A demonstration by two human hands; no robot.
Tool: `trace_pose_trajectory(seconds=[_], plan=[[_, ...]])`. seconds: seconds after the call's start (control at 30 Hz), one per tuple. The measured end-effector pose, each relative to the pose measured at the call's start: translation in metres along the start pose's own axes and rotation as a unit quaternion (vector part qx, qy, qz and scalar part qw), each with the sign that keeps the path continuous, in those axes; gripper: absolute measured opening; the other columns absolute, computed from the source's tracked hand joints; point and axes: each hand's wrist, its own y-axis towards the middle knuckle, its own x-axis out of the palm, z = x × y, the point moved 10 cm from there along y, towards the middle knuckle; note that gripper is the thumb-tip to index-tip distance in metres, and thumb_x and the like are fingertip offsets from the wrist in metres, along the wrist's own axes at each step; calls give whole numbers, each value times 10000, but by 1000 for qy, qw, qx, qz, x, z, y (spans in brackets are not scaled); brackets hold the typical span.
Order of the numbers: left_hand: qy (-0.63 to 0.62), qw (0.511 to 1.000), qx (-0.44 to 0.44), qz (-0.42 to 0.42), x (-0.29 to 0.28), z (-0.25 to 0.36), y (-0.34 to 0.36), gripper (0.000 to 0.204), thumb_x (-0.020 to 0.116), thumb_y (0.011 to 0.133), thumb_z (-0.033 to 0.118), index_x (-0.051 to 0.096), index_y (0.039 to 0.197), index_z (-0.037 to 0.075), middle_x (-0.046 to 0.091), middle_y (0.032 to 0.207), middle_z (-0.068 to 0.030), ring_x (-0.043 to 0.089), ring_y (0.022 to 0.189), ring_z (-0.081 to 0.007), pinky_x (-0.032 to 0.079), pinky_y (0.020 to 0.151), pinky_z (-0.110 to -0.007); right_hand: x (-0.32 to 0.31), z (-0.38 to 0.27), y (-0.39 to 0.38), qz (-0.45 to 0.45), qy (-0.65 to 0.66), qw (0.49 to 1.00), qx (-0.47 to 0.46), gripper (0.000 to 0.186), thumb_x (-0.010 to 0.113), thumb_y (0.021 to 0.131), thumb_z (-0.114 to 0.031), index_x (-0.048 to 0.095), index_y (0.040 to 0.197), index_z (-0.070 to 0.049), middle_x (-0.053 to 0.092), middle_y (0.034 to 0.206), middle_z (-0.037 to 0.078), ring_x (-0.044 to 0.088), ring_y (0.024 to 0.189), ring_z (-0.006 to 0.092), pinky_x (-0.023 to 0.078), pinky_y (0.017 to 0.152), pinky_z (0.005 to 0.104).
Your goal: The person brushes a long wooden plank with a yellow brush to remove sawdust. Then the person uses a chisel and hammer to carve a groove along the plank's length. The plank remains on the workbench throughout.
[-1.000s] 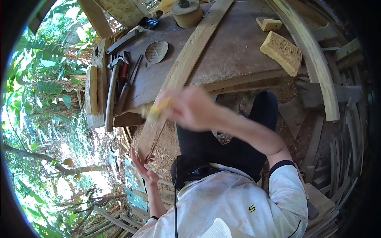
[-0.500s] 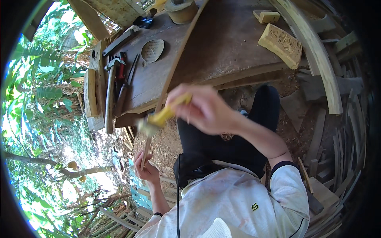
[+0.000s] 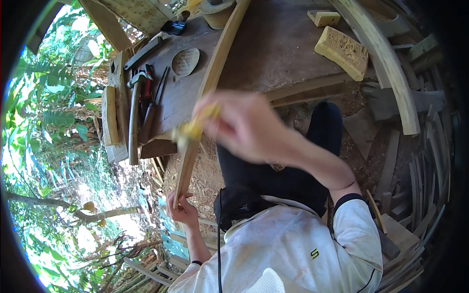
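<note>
A long, slim wooden strip [image 3: 217, 66] runs from the far side of the workbench toward me and past its near edge. My left hand [image 3: 183, 211] is closed around the strip's near end. Over the strip, my right hand [image 3: 242, 126] grips a yellow-handled tool [image 3: 189, 131]. Motion smears the tool's head, so its kind is unclear; it is at the strip, and whether it touches I cannot tell.
On the workbench [image 3: 278, 53] lie a hammer [image 3: 135, 115], other hand tools, an oval wooden dish [image 3: 185, 62] and a carved wood block [image 3: 342, 51]. A round pot [image 3: 216, 13] stands at the back. Curved timber [image 3: 391, 63] and stacked strips [image 3: 422, 185] are on the right.
The wooden strip has turned so that a wider face shows. My right hand and the yellow-handled tool have shifted slightly left. My left hand keeps its hold.
</note>
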Motion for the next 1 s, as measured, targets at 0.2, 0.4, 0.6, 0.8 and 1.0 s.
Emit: trace_pose_trajectory(seconds=[0.2, 0.4, 0.6, 0.8, 1.0], plan=[[-17, 1000, 0, 11, 0, -4, 2, 221, 560, 1077, 198, 613, 1022, -10, 687, 671, -79, 659, 695, -224, 543, 695, -353, -39, -3, 1, 153, -162, 973, -54, 92, 689, 979, -162, 669, 1047, -103, 709, 876, 38, 641, 575, 143, 486, 501, 302], [-4, 1000, 8, 18, -11, -13, -7, 243, 559, 1077, 215, 613, 1031, -17, 686, 667, -81, 663, 722, -236, 550, 766, -386, -36, 32, 14, 7, 0, 1000, -3, 128, 634, 1033, -164, 660, 1102, -60, 712, 860, 42, 665, 667, 104, 533, 581, 292], [-26, 998, -12, 47, -28, -16, -7, 308, 581, 1082, 293, 614, 1043, -11, 692, 668, -87, 651, 733, -209, 530, 770, -372, -93, 44, 27, 186, -184, 965, -27, 107, 633, 1030, -187, 673, 1023, -87, 725, 844, 47, 594, 554, 99, 454, 495, 277], [-28, 983, -53, 173, -61, -43, -20, 470, 469, 1113, 422, 590, 1049, -27, 701, 803, -154, 647, 670, -193, 524, 708, -339, -83, 47, 34, 119, -15, 992, -27, 73, 632, 1031, -162, 670, 1039, -101, 719, 847, 35, 580, 538, 82, 417, 487, 257], [-67, 977, -12, 204, -69, -24, -6, 487, 423, 1120, 415, 577, 1050, -41, 671, 973, -209, 620, 572, -214, 541, 547, -310, -95, 56, 51, 150, -179, 972, -33, 170, 602, 1056, -210, 683, 1120, -75, 729, 824, 48, 594, 534, 88, 432, 459, 233]])
